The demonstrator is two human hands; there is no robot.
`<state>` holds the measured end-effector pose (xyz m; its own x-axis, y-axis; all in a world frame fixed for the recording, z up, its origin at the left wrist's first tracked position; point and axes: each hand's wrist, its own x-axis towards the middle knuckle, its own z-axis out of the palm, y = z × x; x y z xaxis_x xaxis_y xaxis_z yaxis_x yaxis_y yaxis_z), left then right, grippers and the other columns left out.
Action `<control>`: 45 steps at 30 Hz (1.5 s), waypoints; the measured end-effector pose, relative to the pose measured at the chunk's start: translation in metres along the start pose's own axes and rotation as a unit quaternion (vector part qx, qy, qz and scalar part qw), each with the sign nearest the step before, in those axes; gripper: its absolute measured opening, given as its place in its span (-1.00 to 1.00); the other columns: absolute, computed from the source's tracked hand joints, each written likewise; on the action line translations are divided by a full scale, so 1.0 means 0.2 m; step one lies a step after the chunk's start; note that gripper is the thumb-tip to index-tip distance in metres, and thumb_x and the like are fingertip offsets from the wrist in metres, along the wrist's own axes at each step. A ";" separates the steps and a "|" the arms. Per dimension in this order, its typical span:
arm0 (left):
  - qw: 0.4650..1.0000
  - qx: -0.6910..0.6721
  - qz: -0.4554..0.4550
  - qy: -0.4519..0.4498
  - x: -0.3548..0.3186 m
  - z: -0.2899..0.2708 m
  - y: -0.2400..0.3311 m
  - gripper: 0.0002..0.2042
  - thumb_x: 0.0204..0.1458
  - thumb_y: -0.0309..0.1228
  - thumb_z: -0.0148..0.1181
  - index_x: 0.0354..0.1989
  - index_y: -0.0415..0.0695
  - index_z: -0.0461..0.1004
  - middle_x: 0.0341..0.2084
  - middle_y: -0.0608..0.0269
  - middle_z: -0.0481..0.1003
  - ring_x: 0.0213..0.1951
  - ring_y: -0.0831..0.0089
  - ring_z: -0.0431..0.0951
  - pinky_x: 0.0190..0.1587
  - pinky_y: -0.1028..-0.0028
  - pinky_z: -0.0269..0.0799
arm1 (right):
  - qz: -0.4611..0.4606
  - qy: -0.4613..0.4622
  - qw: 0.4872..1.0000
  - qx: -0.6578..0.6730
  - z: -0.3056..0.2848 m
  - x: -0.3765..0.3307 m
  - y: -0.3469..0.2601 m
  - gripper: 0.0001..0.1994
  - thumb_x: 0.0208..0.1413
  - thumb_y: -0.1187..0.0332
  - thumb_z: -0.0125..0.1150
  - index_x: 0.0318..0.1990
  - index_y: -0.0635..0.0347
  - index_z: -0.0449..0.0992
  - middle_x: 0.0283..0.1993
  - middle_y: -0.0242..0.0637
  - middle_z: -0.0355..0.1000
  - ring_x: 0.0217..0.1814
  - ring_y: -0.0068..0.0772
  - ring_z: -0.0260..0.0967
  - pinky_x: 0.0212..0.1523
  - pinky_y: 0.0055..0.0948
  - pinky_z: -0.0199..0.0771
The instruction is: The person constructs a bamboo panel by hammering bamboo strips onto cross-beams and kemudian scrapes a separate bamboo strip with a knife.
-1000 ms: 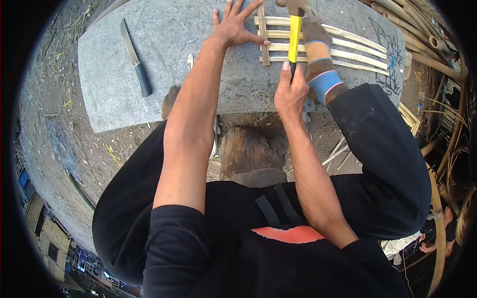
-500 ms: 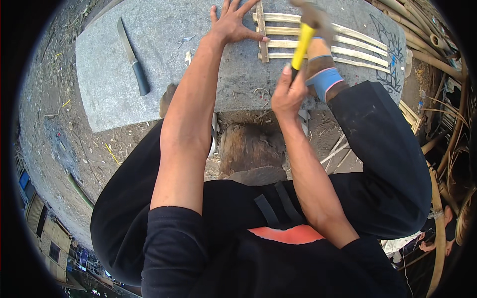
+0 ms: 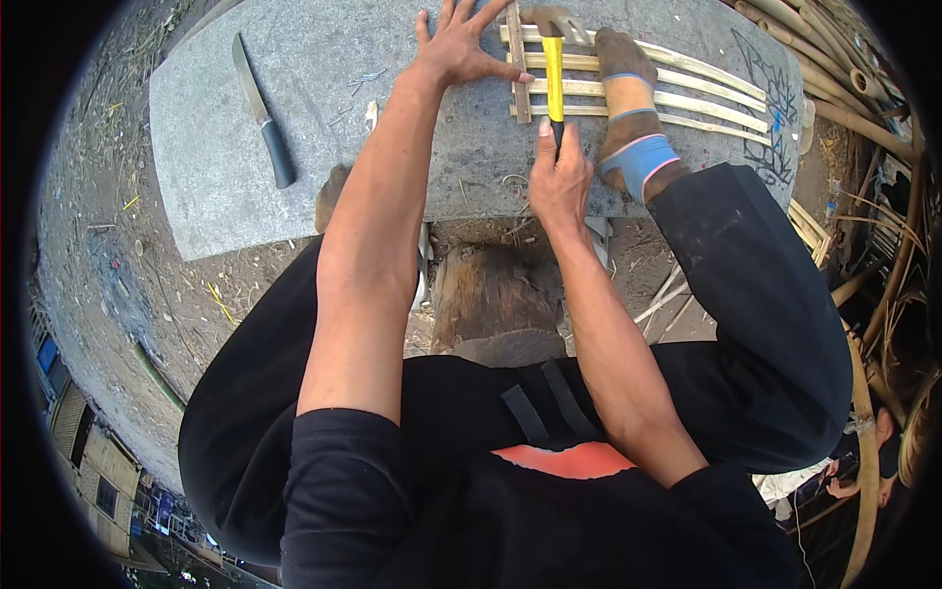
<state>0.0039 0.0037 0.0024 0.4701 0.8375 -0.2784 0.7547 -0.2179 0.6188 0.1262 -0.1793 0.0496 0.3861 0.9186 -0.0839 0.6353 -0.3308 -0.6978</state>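
My right hand (image 3: 560,185) grips a claw hammer (image 3: 555,79) with a yellow and black handle. The hammer's head is down close to the upper end of a wooden crosspiece (image 3: 520,93). Several pale bamboo slats (image 3: 706,101) run rightward from that crosspiece, like a small rack lying flat. My left hand (image 3: 457,47) is spread on the grey board with its fingers apart, and its thumb rests on the crosspiece. The fingertips run out at the top edge of the view. My foot in a brown and blue sock (image 3: 628,74) presses across the slats.
A knife (image 3: 260,113) with a dark handle lies on the left of the grey board (image 3: 216,187). Small nails (image 3: 368,77) are scattered near my left forearm. A wood stump (image 3: 496,294) stands between my legs. Bamboo poles (image 3: 819,44) are piled at the right.
The hammer has swung left and down from above my foot toward the crosspiece, uncovering the foot. My right hand shifted slightly left with it. My left hand stays in place.
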 end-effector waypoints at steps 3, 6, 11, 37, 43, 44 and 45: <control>1.000 -0.002 0.006 0.007 0.00 0.00 -0.01 0.21 -0.53 0.15 0.51 0.43 0.35 -0.06 0.43 -0.08 -0.17 0.45 -0.10 -0.32 0.37 -0.19 -0.39 | -0.004 0.054 0.990 0.132 -0.03 0.01 0.00 -0.70 0.33 0.17 -0.06 -0.27 0.28 0.28 -0.60 0.08 0.33 -0.52 0.26 0.36 -0.52 -0.02 0.25; 1.000 -0.002 -0.001 0.003 -0.01 0.00 0.01 0.22 -0.55 0.16 0.52 0.43 0.35 -0.06 0.44 -0.08 -0.18 0.45 -0.09 -0.32 0.37 -0.19 -0.38 | 0.002 0.069 0.980 0.187 -0.04 -0.02 0.01 -0.70 0.32 0.16 -0.06 -0.25 0.28 0.30 -0.62 0.00 0.31 -0.54 0.18 0.36 -0.52 -0.09 0.27; 1.000 0.004 0.001 0.012 0.01 0.02 -0.02 0.22 -0.57 0.17 0.52 0.43 0.35 -0.05 0.44 -0.07 -0.18 0.45 -0.09 -0.31 0.37 -0.19 -0.38 | 0.023 -0.015 1.000 0.008 -0.01 0.00 0.04 -0.68 0.32 0.15 -0.07 -0.29 0.28 0.28 -0.58 0.09 0.33 -0.50 0.33 0.31 -0.47 0.07 0.22; 1.000 0.010 -0.003 0.007 0.00 -0.01 0.00 0.21 -0.55 0.15 0.52 0.43 0.37 -0.06 0.44 -0.05 -0.15 0.44 -0.10 -0.29 0.37 -0.20 -0.37 | 0.053 0.002 0.998 0.040 -0.02 -0.03 0.04 -0.67 0.32 0.13 -0.06 -0.29 0.27 0.28 -0.59 0.07 0.31 -0.46 0.30 0.33 -0.44 0.04 0.22; 1.000 0.002 0.003 0.009 -0.01 0.00 0.00 0.21 -0.55 0.13 0.53 0.43 0.36 -0.06 0.44 -0.05 -0.16 0.45 -0.10 -0.30 0.37 -0.19 -0.39 | 0.002 0.003 1.000 0.023 0.03 -0.02 0.05 -0.70 0.32 0.17 -0.04 -0.26 0.26 0.29 -0.59 0.14 0.33 -0.47 0.35 0.33 -0.47 0.09 0.20; 1.000 0.002 -0.001 0.006 -0.01 -0.01 0.00 0.21 -0.55 0.13 0.53 0.43 0.36 -0.06 0.44 -0.06 -0.16 0.45 -0.10 -0.30 0.37 -0.19 -0.39 | 0.007 -0.009 1.000 0.027 0.04 -0.02 0.06 -0.71 0.32 0.17 -0.04 -0.26 0.26 0.29 -0.59 0.15 0.33 -0.46 0.36 0.33 -0.48 0.09 0.19; 1.000 0.004 -0.005 0.004 -0.01 -0.01 0.01 0.21 -0.55 0.13 0.53 0.43 0.36 -0.06 0.44 -0.07 -0.16 0.45 -0.10 -0.30 0.37 -0.20 -0.39 | 0.013 -0.019 0.999 0.031 0.04 -0.01 0.05 -0.71 0.32 0.17 -0.04 -0.26 0.26 0.29 -0.58 0.16 0.33 -0.45 0.36 0.33 -0.48 0.09 0.19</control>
<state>0.0034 0.0025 0.0049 0.4596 0.8435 -0.2780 0.7626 -0.2144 0.6103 0.1261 -0.1833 0.0358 0.3757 0.9178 -0.1285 0.5820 -0.3415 -0.7380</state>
